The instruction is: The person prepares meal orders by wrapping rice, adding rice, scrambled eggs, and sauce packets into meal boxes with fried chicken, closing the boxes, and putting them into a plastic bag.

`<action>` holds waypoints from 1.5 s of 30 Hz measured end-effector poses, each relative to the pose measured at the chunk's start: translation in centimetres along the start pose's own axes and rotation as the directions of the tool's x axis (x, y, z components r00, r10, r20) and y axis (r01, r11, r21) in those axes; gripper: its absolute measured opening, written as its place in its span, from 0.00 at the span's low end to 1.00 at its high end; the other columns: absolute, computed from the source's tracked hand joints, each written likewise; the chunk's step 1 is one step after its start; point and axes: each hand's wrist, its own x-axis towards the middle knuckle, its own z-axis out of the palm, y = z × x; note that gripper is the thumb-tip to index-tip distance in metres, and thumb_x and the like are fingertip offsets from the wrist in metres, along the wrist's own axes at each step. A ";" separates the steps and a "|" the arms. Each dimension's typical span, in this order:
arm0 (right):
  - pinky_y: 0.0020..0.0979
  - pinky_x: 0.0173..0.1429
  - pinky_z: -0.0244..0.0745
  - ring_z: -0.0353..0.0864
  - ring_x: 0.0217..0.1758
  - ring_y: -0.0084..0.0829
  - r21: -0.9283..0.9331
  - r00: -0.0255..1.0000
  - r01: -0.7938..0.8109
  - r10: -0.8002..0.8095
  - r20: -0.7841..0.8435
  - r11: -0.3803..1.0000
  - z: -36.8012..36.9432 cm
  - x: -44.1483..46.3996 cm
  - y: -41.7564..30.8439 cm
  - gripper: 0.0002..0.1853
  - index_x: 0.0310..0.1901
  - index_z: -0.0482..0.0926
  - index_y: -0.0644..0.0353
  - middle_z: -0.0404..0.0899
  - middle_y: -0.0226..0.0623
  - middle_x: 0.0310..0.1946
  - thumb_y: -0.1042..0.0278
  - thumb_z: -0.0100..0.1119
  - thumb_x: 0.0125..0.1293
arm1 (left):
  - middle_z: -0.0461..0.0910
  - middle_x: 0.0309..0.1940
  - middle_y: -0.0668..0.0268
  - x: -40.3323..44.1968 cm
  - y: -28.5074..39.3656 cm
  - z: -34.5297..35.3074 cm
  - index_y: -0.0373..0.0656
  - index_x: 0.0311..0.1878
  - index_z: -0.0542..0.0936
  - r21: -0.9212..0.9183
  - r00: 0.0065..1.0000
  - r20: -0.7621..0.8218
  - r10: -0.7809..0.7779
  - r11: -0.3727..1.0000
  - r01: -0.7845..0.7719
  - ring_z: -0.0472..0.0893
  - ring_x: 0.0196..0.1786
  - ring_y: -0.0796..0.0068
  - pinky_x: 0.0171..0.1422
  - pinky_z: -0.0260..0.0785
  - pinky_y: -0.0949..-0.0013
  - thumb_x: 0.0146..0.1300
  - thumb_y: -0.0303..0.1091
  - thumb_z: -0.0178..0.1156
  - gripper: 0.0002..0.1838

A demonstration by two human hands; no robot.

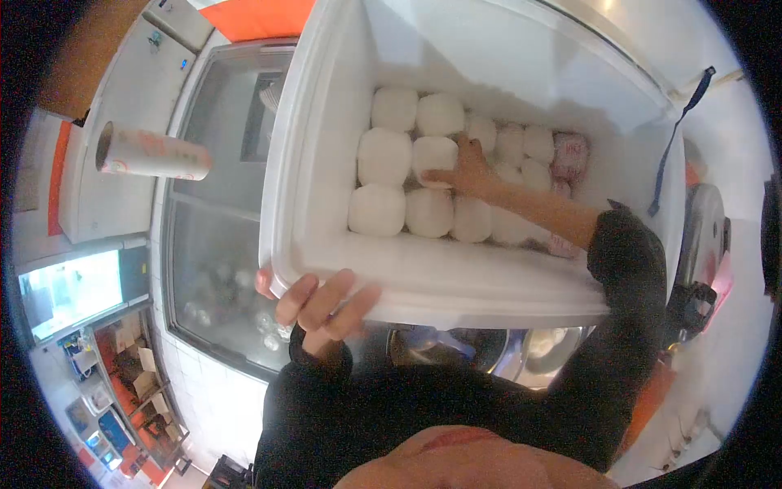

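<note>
A deep white foam box (281, 163) holds rows of rounded white bundles (384, 156), packed side by side. My right hand (468, 169) reaches down inside, its thumb and fingers around one bundle (435, 155) in the middle row near the left end. More white bundles (429, 213) lie directly below that hand. At the right end are pinkish packs (570, 155) with red print, partly hidden by my forearm. My left hand (326, 306) grips the box's near left corner, fingers over the rim.
Left of the box is a glass-topped freezer (220, 244) with a printed roll (153, 152) above it. A lit screen (73, 293) and shelves of goods (134, 383) are at the far left. Metal pans (448, 346) sit below the box, and a dark strap (680, 138) hangs at the right.
</note>
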 end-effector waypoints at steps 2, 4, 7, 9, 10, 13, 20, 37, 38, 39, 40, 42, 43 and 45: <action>0.44 0.62 0.67 0.61 0.66 0.50 0.089 0.994 -0.070 0.062 0.085 0.994 -2.9 0.0 -1.4 0.53 0.64 0.56 0.67 0.59 0.57 0.62 0.37 0.68 0.46 | 0.73 0.40 0.85 -0.1 0.1 0.1 0.70 0.34 0.77 -0.012 1.000 -0.005 -0.017 1.000 0.017 0.63 0.52 0.76 0.68 0.48 0.48 0.57 0.50 0.56 0.03; 0.43 0.62 0.67 0.59 0.67 0.50 0.130 0.987 -0.106 0.088 0.133 0.986 -5.9 -0.4 -3.3 0.53 0.65 0.55 0.65 0.57 0.56 0.63 0.37 0.68 0.46 | 0.72 0.40 0.85 0.2 0.3 0.0 0.71 0.36 0.78 0.020 1.000 0.003 -0.014 1.000 0.014 0.63 0.54 0.76 0.69 0.47 0.48 0.57 0.51 0.57 0.06; 0.42 0.62 0.68 0.64 0.64 0.46 0.341 0.909 -0.199 0.043 0.414 0.919 -8.7 -1.1 -5.5 0.51 0.64 0.59 0.65 0.63 0.53 0.61 0.40 0.70 0.45 | 0.72 0.39 0.85 0.9 1.4 -0.7 0.71 0.38 0.78 0.032 0.993 0.064 -0.098 0.995 0.096 0.63 0.54 0.77 0.69 0.47 0.48 0.56 0.53 0.57 0.08; 0.37 0.61 0.69 0.72 0.59 0.42 0.155 0.979 -0.132 0.104 0.178 0.979 -8.5 -1.0 -6.0 0.45 0.58 0.67 0.68 0.72 0.48 0.55 0.42 0.71 0.45 | 0.72 0.38 0.85 1.1 1.4 -0.6 0.72 0.38 0.78 0.038 0.992 0.062 -0.107 0.994 0.105 0.64 0.53 0.77 0.69 0.46 0.48 0.54 0.54 0.58 0.09; 0.37 0.61 0.69 0.72 0.59 0.42 0.153 0.976 -0.130 0.100 0.192 0.980 -9.4 -0.9 -6.4 0.45 0.58 0.67 0.68 0.72 0.48 0.55 0.42 0.71 0.45 | 0.72 0.37 0.85 1.0 1.4 -0.7 0.73 0.38 0.79 0.038 0.994 0.048 -0.095 0.995 0.093 0.64 0.52 0.78 0.70 0.45 0.48 0.53 0.55 0.58 0.10; 0.35 0.60 0.70 0.74 0.57 0.40 0.262 0.969 -0.092 0.027 0.245 0.961 -11.2 -0.4 -7.1 0.42 0.56 0.70 0.66 0.75 0.46 0.52 0.42 0.70 0.47 | 0.73 0.36 0.86 0.9 0.5 0.6 0.73 0.37 0.79 0.053 0.999 -0.048 -0.008 0.999 0.011 0.65 0.51 0.78 0.70 0.45 0.48 0.51 0.56 0.58 0.10; 0.36 0.59 0.69 0.74 0.55 0.38 0.418 0.844 -0.146 -0.108 0.525 0.896 -6.2 -5.8 -10.5 0.40 0.55 0.71 0.63 0.76 0.47 0.50 0.39 0.68 0.49 | 0.73 0.40 0.88 1.5 1.4 0.5 0.75 0.41 0.79 0.045 0.963 -0.236 -0.131 0.988 0.145 0.65 0.49 0.82 0.71 0.47 0.54 0.57 0.51 0.54 0.09; 0.37 0.62 0.65 0.71 0.58 0.42 0.437 0.822 0.129 -0.343 0.456 0.890 -11.1 -7.0 -15.3 0.46 0.59 0.68 0.63 0.71 0.47 0.54 0.45 0.75 0.39 | 0.73 0.35 0.77 0.6 -0.6 2.7 0.63 0.33 0.76 0.065 0.974 -0.201 0.105 0.993 -0.094 0.65 0.47 0.71 0.66 0.50 0.41 0.68 0.47 0.37 0.16; 0.36 0.63 0.64 0.69 0.60 0.42 0.374 0.828 0.171 -0.339 0.447 0.911 -12.2 -7.5 -15.5 0.47 0.60 0.67 0.63 0.68 0.48 0.57 0.46 0.75 0.40 | 0.73 0.36 0.76 0.6 -0.8 2.3 0.62 0.33 0.77 0.075 0.978 -0.170 0.118 0.991 -0.106 0.66 0.48 0.71 0.66 0.51 0.42 0.67 0.44 0.37 0.16; 0.36 0.64 0.63 0.67 0.62 0.42 0.309 0.834 0.211 -0.336 0.439 0.927 -13.4 -8.0 -15.7 0.49 0.62 0.66 0.64 0.66 0.49 0.60 0.46 0.75 0.40 | 0.73 0.36 0.76 0.5 -1.0 2.5 0.62 0.33 0.77 0.066 0.972 -0.179 0.150 0.988 -0.141 0.66 0.48 0.71 0.66 0.51 0.42 0.67 0.44 0.37 0.16; 0.37 0.62 0.65 0.69 0.60 0.42 0.265 0.876 0.272 -0.352 0.330 0.925 -15.6 -9.6 -16.3 0.49 0.62 0.66 0.65 0.68 0.49 0.58 0.46 0.75 0.40 | 0.74 0.36 0.76 0.1 -1.2 3.0 0.62 0.35 0.79 0.030 0.968 -0.219 0.121 0.993 -0.117 0.66 0.49 0.71 0.66 0.51 0.43 0.65 0.43 0.41 0.15; 0.37 0.60 0.68 0.72 0.58 0.43 0.160 0.942 0.291 -0.312 0.123 0.943 -19.3 -11.9 -15.9 0.48 0.61 0.65 0.65 0.71 0.48 0.56 0.46 0.74 0.41 | 0.75 0.36 0.77 0.3 -1.1 3.8 0.62 0.37 0.82 -0.043 0.954 -0.285 0.094 0.993 -0.111 0.67 0.50 0.72 0.66 0.52 0.44 0.62 0.41 0.44 0.14; 0.37 0.59 0.69 0.72 0.57 0.44 0.115 0.967 0.248 -0.252 0.029 0.962 -20.8 -13.6 -15.7 0.47 0.61 0.65 0.66 0.71 0.47 0.56 0.46 0.73 0.43 | 0.75 0.36 0.76 0.4 -1.2 4.0 0.60 0.37 0.82 -0.029 0.945 -0.308 0.112 0.992 -0.127 0.68 0.49 0.71 0.66 0.52 0.44 0.62 0.40 0.43 0.15; 0.38 0.57 0.71 0.72 0.57 0.44 0.379 0.972 0.230 -0.233 -0.038 0.896 -25.1 -20.1 -15.4 0.45 0.61 0.64 0.66 0.70 0.47 0.57 0.47 0.71 0.46 | 0.75 0.36 0.75 0.7 -1.0 4.1 0.58 0.36 0.82 -0.050 0.925 -0.361 0.118 0.988 -0.145 0.69 0.48 0.70 0.65 0.52 0.44 0.62 0.38 0.42 0.15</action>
